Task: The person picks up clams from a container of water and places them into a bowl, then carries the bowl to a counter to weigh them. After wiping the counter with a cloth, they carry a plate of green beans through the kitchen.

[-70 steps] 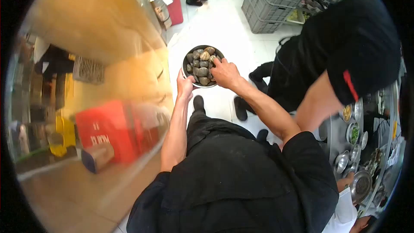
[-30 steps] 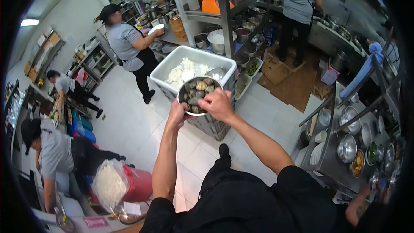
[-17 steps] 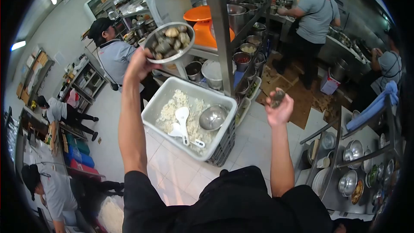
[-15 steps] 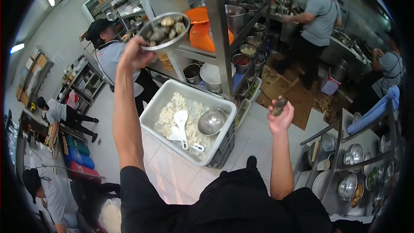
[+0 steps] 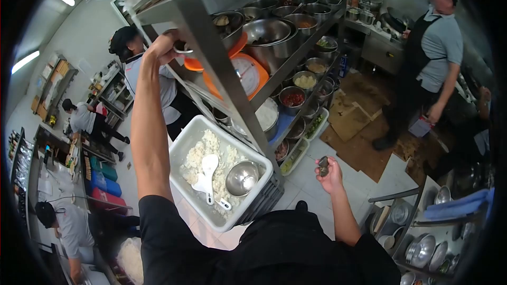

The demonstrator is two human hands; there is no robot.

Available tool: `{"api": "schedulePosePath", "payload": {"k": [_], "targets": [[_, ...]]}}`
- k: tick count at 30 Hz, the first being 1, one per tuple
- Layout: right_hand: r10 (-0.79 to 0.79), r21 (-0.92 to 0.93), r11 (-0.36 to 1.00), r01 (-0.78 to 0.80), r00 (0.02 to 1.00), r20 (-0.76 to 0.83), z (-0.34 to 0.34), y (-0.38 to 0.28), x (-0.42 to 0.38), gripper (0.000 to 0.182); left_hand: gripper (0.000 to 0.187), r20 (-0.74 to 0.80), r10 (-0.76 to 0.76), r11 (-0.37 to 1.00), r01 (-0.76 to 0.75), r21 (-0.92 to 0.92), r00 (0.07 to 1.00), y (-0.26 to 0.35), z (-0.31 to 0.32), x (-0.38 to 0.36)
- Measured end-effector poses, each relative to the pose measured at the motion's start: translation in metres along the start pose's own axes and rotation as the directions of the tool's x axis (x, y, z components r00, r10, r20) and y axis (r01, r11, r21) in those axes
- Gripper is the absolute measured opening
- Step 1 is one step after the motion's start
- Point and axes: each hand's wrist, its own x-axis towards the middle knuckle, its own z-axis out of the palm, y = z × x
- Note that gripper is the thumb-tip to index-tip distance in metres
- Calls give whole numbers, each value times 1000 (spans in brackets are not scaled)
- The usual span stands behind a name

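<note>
Head view: the right hand (image 5: pixel 330 175) is pinched shut on a dark clam (image 5: pixel 323 165), held at waist height over the tiled floor, lower than half a second ago. The left hand (image 5: pixel 166 47) grips the rim of the metal bowl (image 5: pixel 226 22), which now sits on the top shelf of the steel rack (image 5: pixel 211 66) behind its post, no longer held in the air. That arm stretches straight up and forward; the right forearm is bent at the elbow, palm up. Below lies a white tub (image 5: pixel 182 148) of rice with a spoon (image 5: pixel 207 171) and a small bowl (image 5: pixel 242 178).
</note>
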Motion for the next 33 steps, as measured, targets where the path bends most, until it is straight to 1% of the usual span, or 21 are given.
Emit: {"api": "schedulePosePath", "payload": {"k": [1,2,3,5,6,8,9,12,14,15,17,21,23,25,26,27,29,30,31,32,33], "targets": [[16,-43,999,-15,1000,23,-6,-4,2,18,22,-12,54,993,-53,103,998,-5,-5,4],[36,-36,999,-35,999,20,-10,-9,4,18,21,37,-103,989,107,-102,994,-14,-20,19],[64,-42,997,-63,998,20,-13,-13,5,18,20,97,-131,970,148,-191,987,-15,-23,19],[116,-52,992,-115,993,21,-26,-19,10,19,36,209,11,982,29,-186,978,-12,-29,11],[150,-12,989,-149,989,21,-33,-20,15,19,36,196,-11,982,47,-181,980,-15,-32,13],[202,27,979,-203,979,32,-46,-20,29,20,41,67,-169,983,173,-61,983,-16,-38,22],[220,37,975,-220,975,24,-54,-19,36,20,41,52,-185,981,188,-57,981,-11,-35,16],[238,40,970,-239,971,26,-67,-15,49,20,44,-57,-130,973,138,184,990,0,-34,10],[235,34,971,-236,971,36,-74,-12,56,20,49,144,31,969,-65,237,989,-21,-66,31],[223,31,974,-225,974,40,-76,-11,60,18,49,136,19,969,-51,242,991,-13,-60,21],[223,26,974,-225,974,48,-79,-9,65,17,31,269,87,786,-232,573,959,18,-38,-6],[227,-51,971,-233,969,-95,-73,-8,71,19,44,205,23,851,-127,510,978,32,-44,-15],[251,-60,964,-260,960,-124,-63,-12,69,20,32,26,-19,787,-1,617,999,36,-33,-20],[209,-133,969,-208,978,-5,-25,-26,73,17,33,105,35,762,-94,640,994,24,-34,-18],[127,-244,966,-80,975,183,6,-41,78,15,34,187,94,732,-195,653,978,22,-36,-14],[57,-328,942,74,926,374,45,-64,81,13,34,182,119,721,-211,660,976,27,-26,-13],[-57,-424,768,480,711,701,150,-129,69,14,17,-81,-127,945,146,292,989,32,0,-15],[-235,-230,564,793,421,876,194,-149,78,14,17,-91,-107,947,130,295,990,28,-7,-12],[-173,-272,458,846,385,907,240,-179,65,15,15,221,284,706,-360,610,933,19,-18,-4],[-236,-174,356,918,269,934,284,-194,63,19,14,601,451,195,-730,655,660,11,-26,3],[-239,-106,148,983,139,961,323,-210,65,24,14,595,464,175,-727,664,656,1,-32,6]]}}
